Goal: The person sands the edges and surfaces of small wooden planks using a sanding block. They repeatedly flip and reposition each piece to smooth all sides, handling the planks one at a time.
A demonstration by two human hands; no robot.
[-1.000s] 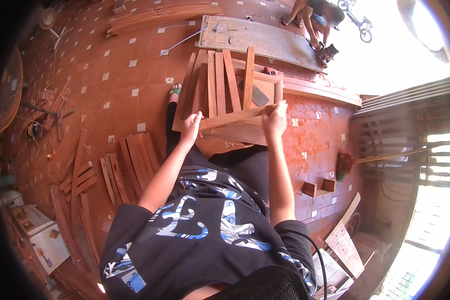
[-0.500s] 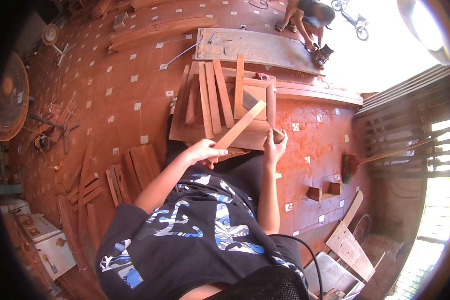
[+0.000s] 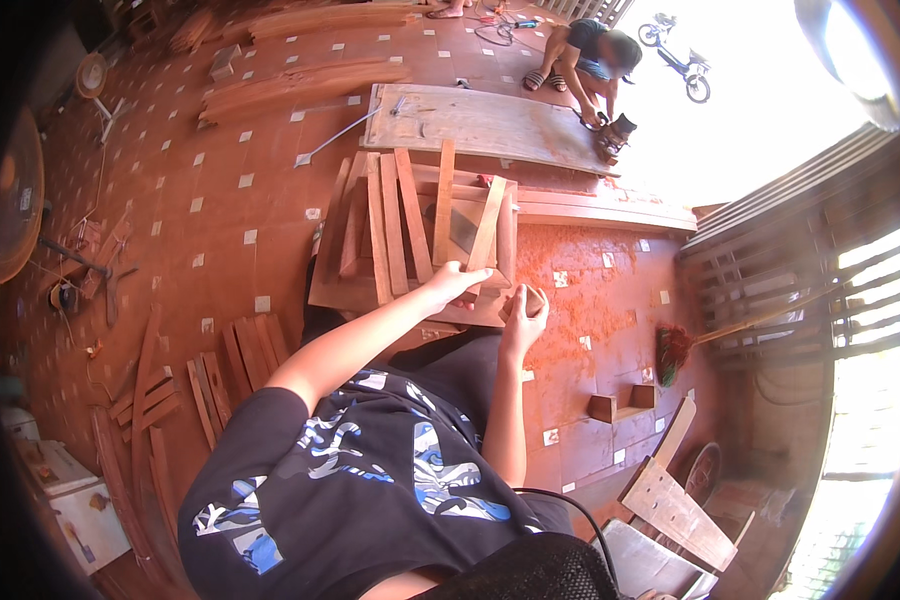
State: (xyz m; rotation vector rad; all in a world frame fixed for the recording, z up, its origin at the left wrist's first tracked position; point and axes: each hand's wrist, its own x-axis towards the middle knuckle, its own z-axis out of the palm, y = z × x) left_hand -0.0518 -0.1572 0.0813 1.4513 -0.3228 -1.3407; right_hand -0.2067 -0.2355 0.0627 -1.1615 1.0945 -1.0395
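My left hand [image 3: 456, 287] has its thumb and fingers pinched on the near end of a wooden strip [image 3: 486, 225], which points just short of one o'clock over the framed panel [image 3: 345, 292]. My right hand [image 3: 522, 326], at four o'clock from my left, has its fingers curled closely round a small block [image 3: 536, 300]. Four loose strips [image 3: 392, 225] lie on the panel, toward eleven o'clock. Half a second ago the held strip pointed nearer half past one, and my left hand was farther from my right; the block remains in my grip.
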